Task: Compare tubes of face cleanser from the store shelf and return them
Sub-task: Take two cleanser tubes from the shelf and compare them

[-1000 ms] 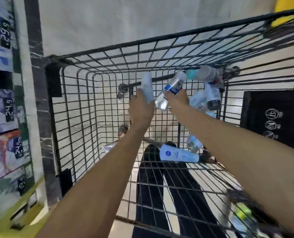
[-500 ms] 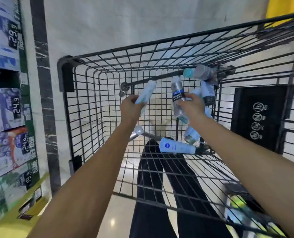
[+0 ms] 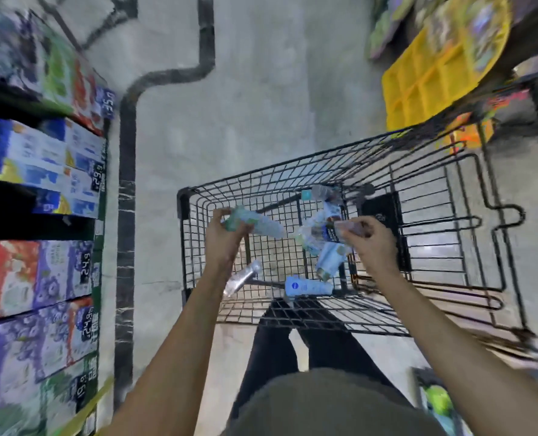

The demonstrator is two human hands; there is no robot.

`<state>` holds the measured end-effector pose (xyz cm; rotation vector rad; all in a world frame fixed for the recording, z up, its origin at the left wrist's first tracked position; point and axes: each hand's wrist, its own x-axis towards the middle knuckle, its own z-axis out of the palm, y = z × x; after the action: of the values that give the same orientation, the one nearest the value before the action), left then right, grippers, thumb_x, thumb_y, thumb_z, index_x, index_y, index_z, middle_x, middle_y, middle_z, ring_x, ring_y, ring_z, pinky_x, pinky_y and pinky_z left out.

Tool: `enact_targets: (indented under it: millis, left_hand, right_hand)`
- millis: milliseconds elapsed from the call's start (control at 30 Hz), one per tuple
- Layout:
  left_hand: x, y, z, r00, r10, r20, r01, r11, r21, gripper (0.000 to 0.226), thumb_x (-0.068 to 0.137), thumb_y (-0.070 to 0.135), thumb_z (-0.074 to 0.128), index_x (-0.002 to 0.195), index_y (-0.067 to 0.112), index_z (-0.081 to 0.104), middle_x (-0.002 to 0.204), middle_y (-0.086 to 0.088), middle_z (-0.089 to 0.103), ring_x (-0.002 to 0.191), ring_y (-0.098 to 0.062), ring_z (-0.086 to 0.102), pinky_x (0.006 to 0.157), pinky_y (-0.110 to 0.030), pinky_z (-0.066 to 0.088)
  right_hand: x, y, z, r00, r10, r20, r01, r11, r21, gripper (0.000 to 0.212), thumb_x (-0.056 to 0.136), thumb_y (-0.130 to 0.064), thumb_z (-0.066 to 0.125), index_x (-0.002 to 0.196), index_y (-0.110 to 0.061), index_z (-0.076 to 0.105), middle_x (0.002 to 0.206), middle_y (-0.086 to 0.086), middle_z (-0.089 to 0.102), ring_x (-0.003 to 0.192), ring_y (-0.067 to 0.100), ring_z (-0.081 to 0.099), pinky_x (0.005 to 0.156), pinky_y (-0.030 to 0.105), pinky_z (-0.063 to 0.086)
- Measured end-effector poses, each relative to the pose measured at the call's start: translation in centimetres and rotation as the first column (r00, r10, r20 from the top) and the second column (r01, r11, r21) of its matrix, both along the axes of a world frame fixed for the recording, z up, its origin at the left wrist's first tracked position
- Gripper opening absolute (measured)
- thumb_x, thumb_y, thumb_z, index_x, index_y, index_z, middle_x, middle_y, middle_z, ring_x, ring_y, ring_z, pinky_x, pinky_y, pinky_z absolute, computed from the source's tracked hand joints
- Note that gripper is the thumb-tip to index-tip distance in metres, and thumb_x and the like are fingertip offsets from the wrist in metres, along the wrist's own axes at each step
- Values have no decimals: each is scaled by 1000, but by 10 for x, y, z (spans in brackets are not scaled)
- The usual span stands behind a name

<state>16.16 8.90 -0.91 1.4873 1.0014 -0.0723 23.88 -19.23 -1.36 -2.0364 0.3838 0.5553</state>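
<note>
My left hand (image 3: 222, 236) grips a pale green-capped cleanser tube (image 3: 255, 222) above the left side of the black wire cart (image 3: 184, 247). On the other side, my right hand (image 3: 366, 243) holds a clear tube with a dark blue label (image 3: 327, 232), lying roughly level over the cart's middle. Inside the cart lie several more tubes: a white and blue one (image 3: 307, 286) near the front, a light blue one (image 3: 329, 258), a silver one (image 3: 242, 278) at the left, and a teal-capped one (image 3: 319, 192) at the far end.
Store shelves with boxed goods and price tags (image 3: 41, 215) run along the left. A yellow crate (image 3: 434, 77) and a display stand sit at the upper right. Pale floor with a dark stripe (image 3: 126, 215) lies between. My dark trousers show under the cart.
The view has pulled back and up, so the cart looks smaller and lower. Both hands kept their tubes; the right-hand tube has tipped from upright to level.
</note>
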Motion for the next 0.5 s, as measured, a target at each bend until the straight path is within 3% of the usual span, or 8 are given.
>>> enact_targets:
  millis: [167,233,267,333,400,500]
  left_hand:
    - [-3,-21,86,987,-26,157,38,996,-77,32,83,5,79,112,10,65,103,-9,76,95,-26,74,79,-32,62]
    - [-5,-33,106,980,-5,198,47,978,-205,28,85,8,79,110,4,68,106,-15,77,100,-34,74,87,-52,61]
    - [-4,-38,114,975,-2,223,66,958,-280,30,84,11,80,111,2,68,109,-20,75,104,-39,73,92,-62,56]
    - [-6,-52,128,961,-48,273,150,917,-368,31,87,16,80,111,1,69,115,-25,72,107,-43,70,96,-67,52]
    - [-11,-65,143,942,-105,319,231,892,-388,26,91,18,75,111,2,69,110,-21,74,99,-37,71,96,-64,54]
    - [-25,-90,164,906,-220,361,360,850,-384,25,99,18,66,120,4,65,96,-8,78,85,-23,75,79,-48,62]
  right_hand:
    - [-33,-13,84,992,-116,46,103,971,215,18,79,-15,87,94,-19,78,88,0,78,86,14,72,72,24,53]
    - [-51,-16,109,975,-212,63,182,930,320,12,81,-12,84,88,-19,78,83,-3,77,82,13,72,71,23,53]
    - [-62,-17,121,955,-291,54,247,885,394,9,83,-9,81,86,-16,77,80,-3,77,80,13,72,71,25,54]
    - [-82,-17,140,883,-470,-12,397,733,552,8,87,-1,74,88,-10,74,78,0,76,80,18,70,70,31,56]
    - [-105,-19,159,797,-598,-82,496,572,654,8,92,2,67,91,-6,70,78,3,76,78,18,71,69,31,58]
    - [-141,-28,179,699,-698,-154,569,411,712,5,90,-4,71,89,-9,70,86,8,76,85,26,69,79,44,54]
